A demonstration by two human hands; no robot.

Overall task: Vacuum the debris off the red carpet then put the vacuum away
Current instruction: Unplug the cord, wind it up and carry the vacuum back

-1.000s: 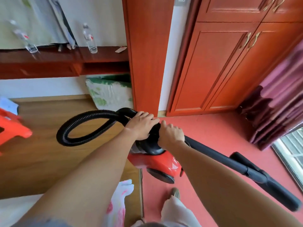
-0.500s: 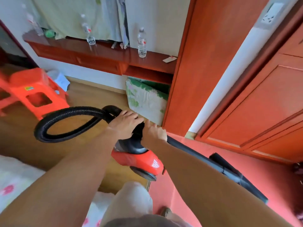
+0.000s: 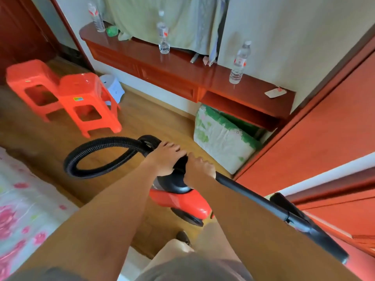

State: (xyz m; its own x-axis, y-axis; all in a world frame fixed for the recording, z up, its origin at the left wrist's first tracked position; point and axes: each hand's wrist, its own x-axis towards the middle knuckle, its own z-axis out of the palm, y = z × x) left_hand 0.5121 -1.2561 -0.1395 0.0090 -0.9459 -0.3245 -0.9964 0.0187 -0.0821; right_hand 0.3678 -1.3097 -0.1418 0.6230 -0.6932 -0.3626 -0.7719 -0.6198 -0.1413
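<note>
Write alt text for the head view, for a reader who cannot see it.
Both of a person's hands hold a red and black canister vacuum over a wooden floor: the left hand grips its black top beside the looping hose, the right hand grips the black wand. Two orange stools stand at left; water bottles stand on a red wall shelf.

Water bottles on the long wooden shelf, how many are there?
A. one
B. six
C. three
C: three water bottles stand apart on the wooden shelf, one at its left end, one in the middle, and one nearer the right.
</note>
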